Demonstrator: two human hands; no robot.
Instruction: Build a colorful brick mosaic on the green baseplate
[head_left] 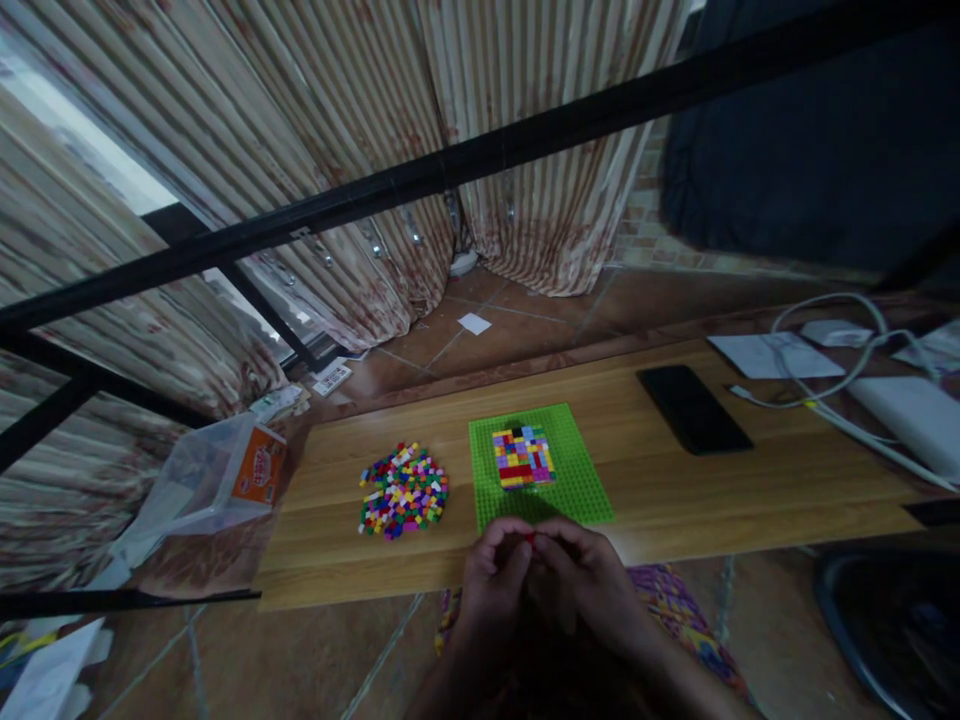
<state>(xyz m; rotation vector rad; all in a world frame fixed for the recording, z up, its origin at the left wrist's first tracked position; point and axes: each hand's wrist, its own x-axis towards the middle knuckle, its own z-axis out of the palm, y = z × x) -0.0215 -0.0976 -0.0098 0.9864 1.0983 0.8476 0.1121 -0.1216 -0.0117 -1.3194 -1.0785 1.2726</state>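
Fingertips of my left hand (pixel 496 565) and my right hand (pixel 574 565) meet in front of the table edge, pinching a small red toy brick (pixel 530 539) between them. Most of the brick is hidden by the fingers. Just beyond lies a green studded baseplate (pixel 581 470) on the wooden table (pixel 450 420). A patch of many-coloured bricks (pixel 523 457), roughly square, is fixed on the baseplate. To its left a heap of loose coloured bricks (pixel 405 490) is spread on the wood.
Right of the baseplate lies a black phone (pixel 694 408), with white cables (pixel 840 405) and papers (pixel 772 356) farther right. A clear plastic box (pixel 202 475) with an orange label stands off the table's left end. A dark metal bar (pixel 420 175) crosses before the curtains (pixel 360 100).
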